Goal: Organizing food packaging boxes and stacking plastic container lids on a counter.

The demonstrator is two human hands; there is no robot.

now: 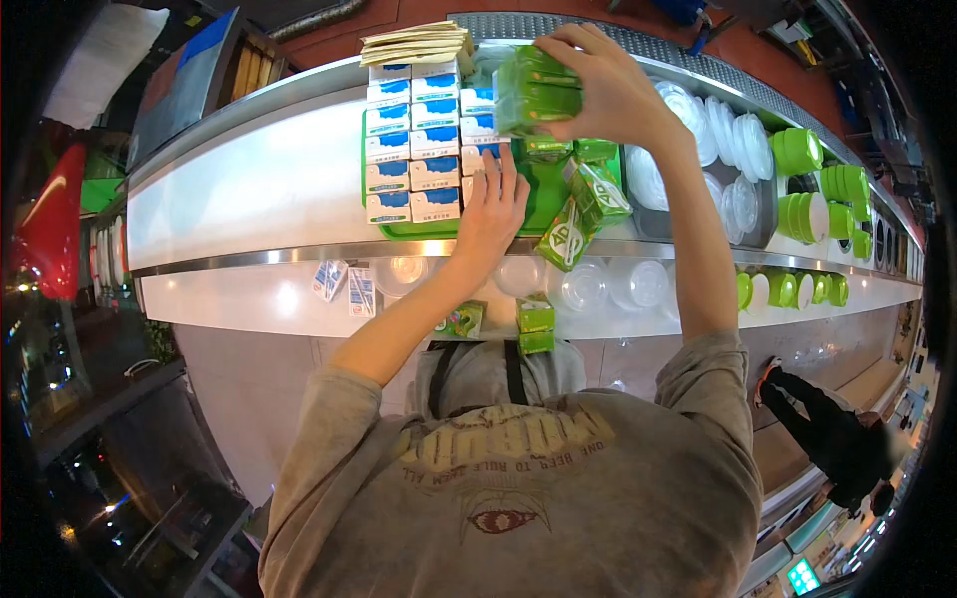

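My right hand (pixel 609 86) grips a bundle of green cartons (pixel 540 90), which seem to be in clear wrap, over the back right of a green tray (pixel 419 232). Flat on the third row of small white-and-blue cartons (pixel 435 173) rest the fingers of my left hand (pixel 493 194), holding nothing. These cartons fill the tray's left side in rows. Below my right hand, other green cartons (pixel 548 149) stand in the tray. Two loose green drink cartons (pixel 600 193) lean at its right front corner, the nearer one tilted across the counter's steel edge.
Brown paper packets (pixel 415 42) lie behind the white cartons. Clear plastic lids (pixel 677 108) and green bowls (pixel 800 149) stand to the right. The lower shelf (pixel 224 295) holds plastic tubs (pixel 583 288), blue-and-white cartons (pixel 362 291) and green cartons (pixel 535 318). A person (pixel 830 441) is at far right.
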